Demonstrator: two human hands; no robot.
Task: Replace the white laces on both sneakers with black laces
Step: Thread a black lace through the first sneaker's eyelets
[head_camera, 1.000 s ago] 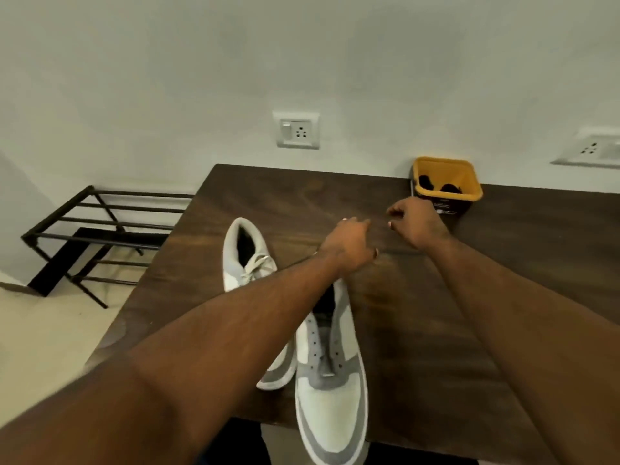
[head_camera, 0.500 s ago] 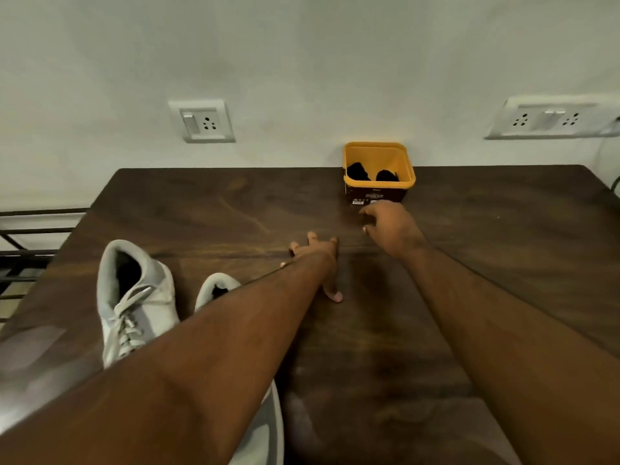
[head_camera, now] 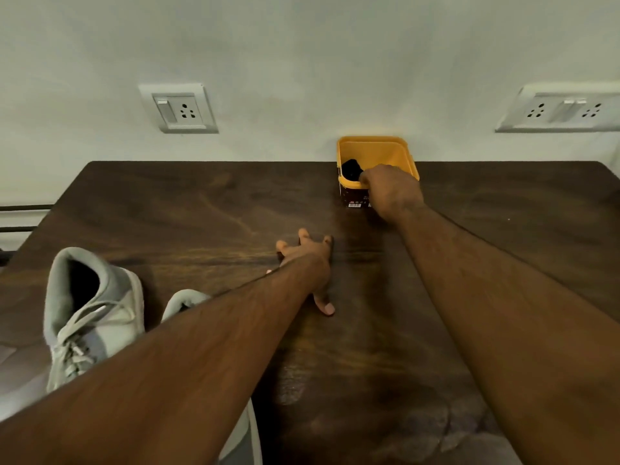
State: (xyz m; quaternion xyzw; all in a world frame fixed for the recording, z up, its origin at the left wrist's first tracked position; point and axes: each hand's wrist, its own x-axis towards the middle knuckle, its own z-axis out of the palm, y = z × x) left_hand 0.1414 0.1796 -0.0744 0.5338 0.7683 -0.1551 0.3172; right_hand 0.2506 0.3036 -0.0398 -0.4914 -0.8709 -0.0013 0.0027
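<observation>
- The left hand (head_camera: 307, 260) is laid flat on the dark wooden desk (head_camera: 201, 209), with its fingers (head_camera: 323, 305) spread apart and holding nothing.
- The right hand (head_camera: 391, 191) is placed over the front rim of a yellow tub (head_camera: 375, 152), which stands at the far edge of the desk, against the wall.
- The fingers of the right hand are bent down into the tub and are hidden behind the hand, so it cannot be told if something is pinched.
- A bundle of black laces (head_camera: 350, 169) is seen inside the tub, just beside the right hand.
- A grey-and-white sneaker (head_camera: 90, 310) with white laces (head_camera: 72, 350) still threaded is seen at the left of the desk.
- A second sneaker (head_camera: 184, 302) lies just beside it, mostly covered by the left forearm.
- Two socket plates (head_camera: 179, 109) are mounted on the wall.
</observation>
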